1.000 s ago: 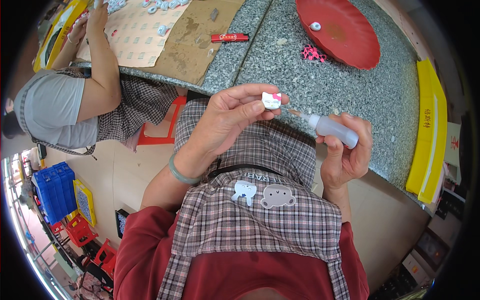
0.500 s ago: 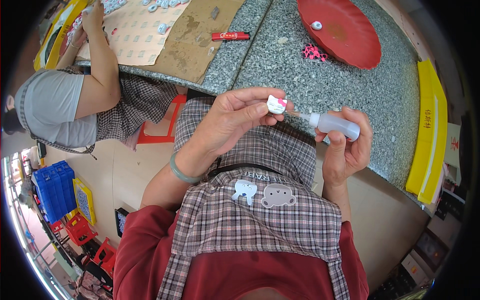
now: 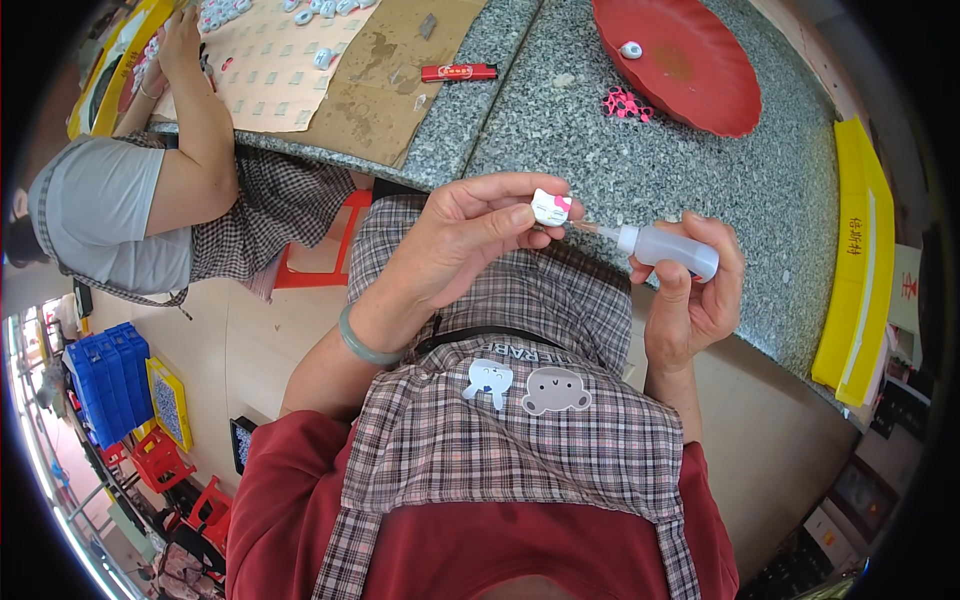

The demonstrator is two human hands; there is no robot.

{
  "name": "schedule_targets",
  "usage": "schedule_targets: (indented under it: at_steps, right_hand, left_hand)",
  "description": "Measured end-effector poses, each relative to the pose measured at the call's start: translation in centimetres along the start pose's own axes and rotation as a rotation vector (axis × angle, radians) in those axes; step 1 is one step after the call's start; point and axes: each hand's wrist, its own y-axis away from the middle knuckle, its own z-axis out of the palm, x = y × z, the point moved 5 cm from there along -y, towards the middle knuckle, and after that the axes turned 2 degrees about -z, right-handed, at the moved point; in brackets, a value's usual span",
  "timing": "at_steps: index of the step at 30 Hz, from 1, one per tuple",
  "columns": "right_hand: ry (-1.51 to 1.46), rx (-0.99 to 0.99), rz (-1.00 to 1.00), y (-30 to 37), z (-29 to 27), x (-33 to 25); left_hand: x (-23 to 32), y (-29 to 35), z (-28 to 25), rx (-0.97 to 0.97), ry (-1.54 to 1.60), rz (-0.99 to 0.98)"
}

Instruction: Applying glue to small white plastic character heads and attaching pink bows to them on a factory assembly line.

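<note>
Between the thumb and fingers of my left hand (image 3: 480,225) is a small white cat-head figurine (image 3: 550,208) with a pink bow. My right hand (image 3: 705,290) is wrapped round a translucent squeeze bottle (image 3: 672,250), which lies nearly level. Its thin nozzle points left, and the tip is at or very near the figurine's lower right edge; I cannot tell whether they touch. Beyond my hands, a pile of small pink bow-shaped pieces (image 3: 627,103) lies on the speckled grey tabletop (image 3: 560,130). Beside the pile, a red scalloped plate (image 3: 700,70) holds one small white piece (image 3: 630,50).
A red lighter-like stick (image 3: 459,72) lies near the brown cardboard (image 3: 385,90). At the left, a co-worker (image 3: 110,215) sits by a peach sheet (image 3: 270,85) with several white pieces. A yellow strip (image 3: 858,260) edges the table at right. Blue crates (image 3: 105,385) stand at lower left.
The figurine in my left hand has turned slightly and shifted a little left. My right hand and the bottle have barely moved.
</note>
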Motion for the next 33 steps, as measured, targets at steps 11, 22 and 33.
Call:
schedule_targets:
  at_steps: [11, 22, 33]
  right_hand:
    - [-0.147, 0.070, 0.077, -0.4, 0.1, 0.3]
    - [-0.343, 0.125, 0.655, -0.6, 0.7, 7.1]
    - [0.703, -0.144, 0.056, -7.4, 3.4, 9.6]
  left_hand:
    - [0.1, -0.5, -0.4, 0.034, 0.014, 0.006]
    - [0.1, -0.4, -1.1, 0.087, 0.034, -0.032]
    - [0.1, -0.4, -1.4, 0.011, 0.175, -0.015]
